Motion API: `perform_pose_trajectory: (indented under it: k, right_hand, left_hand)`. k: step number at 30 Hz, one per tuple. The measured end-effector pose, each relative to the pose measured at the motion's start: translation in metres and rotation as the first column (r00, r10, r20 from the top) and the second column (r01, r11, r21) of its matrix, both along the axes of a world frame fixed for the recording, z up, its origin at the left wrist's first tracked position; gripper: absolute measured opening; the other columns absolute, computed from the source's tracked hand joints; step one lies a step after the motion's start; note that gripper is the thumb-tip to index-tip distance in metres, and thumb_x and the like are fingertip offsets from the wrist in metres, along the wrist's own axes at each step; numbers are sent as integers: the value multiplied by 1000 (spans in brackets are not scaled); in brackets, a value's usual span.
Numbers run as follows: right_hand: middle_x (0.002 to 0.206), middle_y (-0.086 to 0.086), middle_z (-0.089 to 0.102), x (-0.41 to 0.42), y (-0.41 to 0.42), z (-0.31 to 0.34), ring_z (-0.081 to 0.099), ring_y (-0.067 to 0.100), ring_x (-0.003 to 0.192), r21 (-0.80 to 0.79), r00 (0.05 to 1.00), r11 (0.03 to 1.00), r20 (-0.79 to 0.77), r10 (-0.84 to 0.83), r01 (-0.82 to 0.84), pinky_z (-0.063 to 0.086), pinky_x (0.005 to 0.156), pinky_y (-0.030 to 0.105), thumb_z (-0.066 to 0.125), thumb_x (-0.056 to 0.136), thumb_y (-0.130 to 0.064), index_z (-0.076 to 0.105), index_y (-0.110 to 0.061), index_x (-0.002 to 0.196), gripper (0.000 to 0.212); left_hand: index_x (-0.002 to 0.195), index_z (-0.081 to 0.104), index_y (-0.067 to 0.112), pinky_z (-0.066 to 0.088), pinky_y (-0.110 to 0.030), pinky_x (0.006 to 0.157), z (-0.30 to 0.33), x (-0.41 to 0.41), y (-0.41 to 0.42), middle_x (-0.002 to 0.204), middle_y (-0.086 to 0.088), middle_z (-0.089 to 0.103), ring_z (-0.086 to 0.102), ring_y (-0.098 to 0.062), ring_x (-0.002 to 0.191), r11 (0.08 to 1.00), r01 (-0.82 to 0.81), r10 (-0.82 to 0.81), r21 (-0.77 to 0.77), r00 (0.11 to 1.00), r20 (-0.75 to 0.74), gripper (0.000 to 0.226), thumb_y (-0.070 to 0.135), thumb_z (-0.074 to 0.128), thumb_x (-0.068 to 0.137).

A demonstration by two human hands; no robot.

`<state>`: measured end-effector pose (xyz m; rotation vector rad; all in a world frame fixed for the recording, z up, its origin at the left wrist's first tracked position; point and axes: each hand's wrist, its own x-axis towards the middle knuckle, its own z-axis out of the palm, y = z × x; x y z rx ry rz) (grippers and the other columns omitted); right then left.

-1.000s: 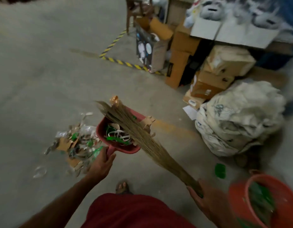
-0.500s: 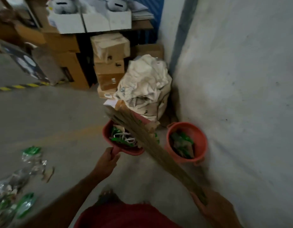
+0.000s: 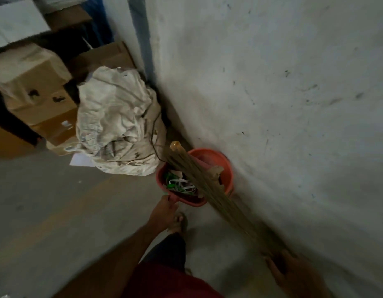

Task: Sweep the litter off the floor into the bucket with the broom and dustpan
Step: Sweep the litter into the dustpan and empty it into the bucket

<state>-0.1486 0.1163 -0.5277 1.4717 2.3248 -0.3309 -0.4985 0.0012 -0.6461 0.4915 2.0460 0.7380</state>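
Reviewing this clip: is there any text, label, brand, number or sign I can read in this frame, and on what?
None can be read.
White sack: faint dark print low on its side, too blurred to read.
Cardboard boxes: dark marks and a pale sticker, illegible.
Dustpan, bucket, broom: no lettering visible.

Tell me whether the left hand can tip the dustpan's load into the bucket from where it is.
Probably yes. The left hand grips the dustpan handle, and the pan sits over the bucket opening. The broom lies across the litter and may need lifting.
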Motion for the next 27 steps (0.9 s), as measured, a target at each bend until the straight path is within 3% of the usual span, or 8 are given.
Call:
perform_pose_trajectory:
  k: [2,4,6,8,13,17,22,27]
  right_hand:
    - [74,15,73,-13,18,-6,71,35,66,17,998,1000,-63,-25,26,56,59,38,94,55,-35,79,-13,90,43]
    - [87,14,73,-26,36,-14,71,33,78,43,997,999,-77,11,-7,57,70,38,76,69,-51,77,-17,98,45]
    - [82,8,70,-37,48,-32,69,26,77,12,994,999,-96,-50,51,53,68,32,48,78,-75,74,-22,89,59]
    - [79,1,67,-47,56,-53,68,21,79,-104,977,972,-24,-212,209,51,67,29,33,80,-80,66,-23,90,66]
    - [76,-3,60,-71,69,-87,63,19,70,-241,941,909,75,-331,339,52,64,32,42,93,-65,50,-27,92,40]
    - [80,0,63,-82,78,-108,63,22,71,-251,933,900,40,-358,356,55,66,37,45,95,-56,52,-24,104,34]
    - [93,2,67,-76,87,-117,66,22,81,-351,917,862,-20,-398,367,56,72,37,46,97,-46,36,-30,146,53]
    - [81,-4,52,-64,90,-104,57,16,66,-198,929,914,-40,-368,353,54,60,35,49,95,-48,20,-43,149,62]
  left_hand:
    - [119,45,14,47,-37,76,-12,-12,31,107,-5,60,61,-24,92,996,69,-69,-55,998,1,27,27,53,96]
    - [125,46,14,42,-30,78,-29,-25,61,118,-6,57,58,-23,101,985,153,-155,-76,988,-10,31,24,51,96]
    - [132,48,15,37,-24,82,-49,-37,89,128,-7,54,52,-15,103,963,263,-265,-53,964,-24,35,20,47,98]
    - [133,50,11,34,-19,82,-68,-46,116,132,-9,53,47,-11,104,931,360,-362,-53,932,-30,35,16,45,99]
    - [129,58,1,37,-31,104,-98,-57,169,136,-16,54,50,-28,124,783,599,-616,-171,785,-68,38,13,42,96]
    - [128,57,1,42,-39,104,-106,-63,203,133,-18,56,52,-33,123,654,692,-739,-307,670,-65,36,12,47,96]
    - [132,56,11,47,-42,101,-97,-63,221,136,-10,55,51,-30,127,568,632,-796,-527,584,-157,37,25,48,98]
    - [129,57,12,49,-39,94,-82,-54,219,129,-8,58,55,-29,122,566,570,-789,-596,584,-192,36,28,49,98]
